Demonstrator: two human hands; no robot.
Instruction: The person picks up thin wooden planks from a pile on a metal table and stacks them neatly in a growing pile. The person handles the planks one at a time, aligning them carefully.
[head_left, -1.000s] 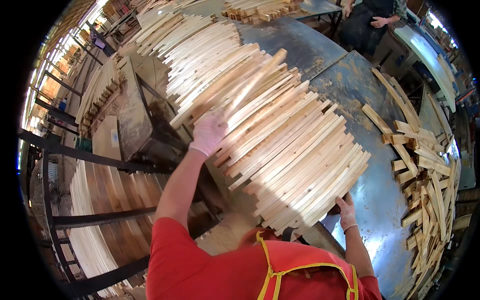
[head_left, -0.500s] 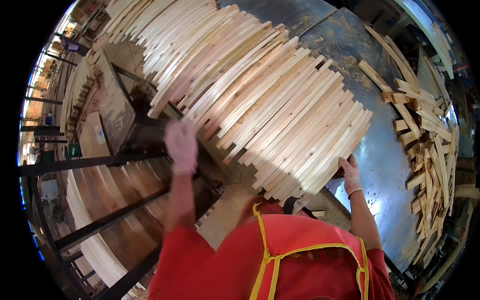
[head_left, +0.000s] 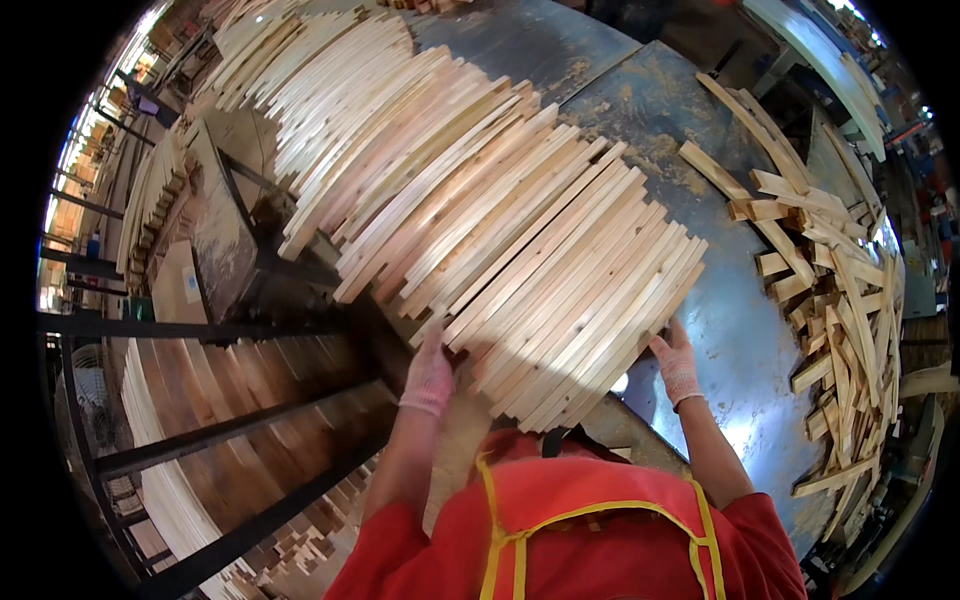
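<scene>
A long row of pale wooden strips [head_left: 570,300] lies side by side on a metal table, their near ends jutting past its edge toward me. My left hand [head_left: 430,378], in a light knitted glove, is closed at the near ends, against the left side of a group of strips. Along this group's left side runs a narrow dark gap. At the group's right edge my right hand [head_left: 676,366], gloved too, presses with its thumb near the top and its fingers along the outer strip. The undersides of both hands are hidden.
The metal table [head_left: 735,330] carries sawdust patches and, at the right, a jumbled heap of wooden offcuts [head_left: 840,330]. At the lower left, a dark metal frame [head_left: 190,447] stands over stacked boards [head_left: 255,400]. A dusty dark machine part [head_left: 230,215] sits left of the row.
My left hand has come right and down from beside the row onto the strips' near ends. My right hand stays at the right edge. The view has shifted slightly.
</scene>
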